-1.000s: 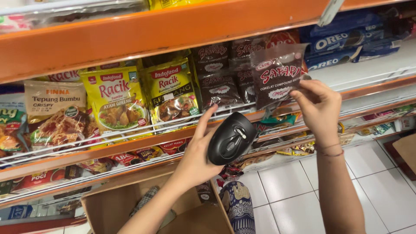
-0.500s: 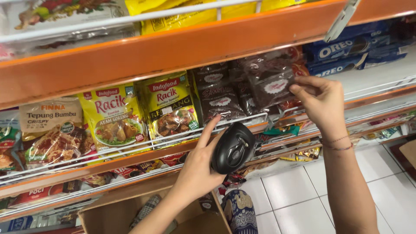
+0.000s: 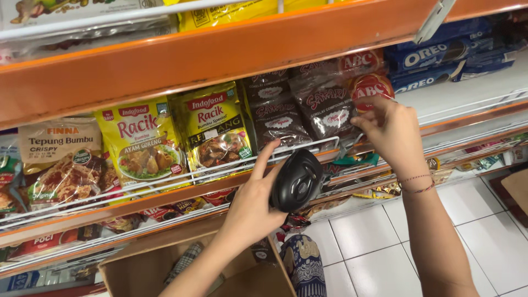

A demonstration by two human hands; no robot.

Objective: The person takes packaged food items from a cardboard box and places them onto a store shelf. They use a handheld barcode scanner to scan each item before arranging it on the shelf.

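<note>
Left hand raised, palm up, fingers curled in a grip, index finger extended upward. Right hand higher, wrist bent, fingertips pinched together, forearm angled up from lower right.

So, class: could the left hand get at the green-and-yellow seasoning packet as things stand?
Probably not freely: the left hand is gripping a black scanner, and a white wire rail fronts the packet.

Orange metal shelving runs across the view in tiers, each tier fronted by a white wire rail; the shelf boards are white (the right end lies bare); below, a floor of pale square tiles with dark grout; an open cardboard box stands on it under the shelves; the light is even and bright.
</note>
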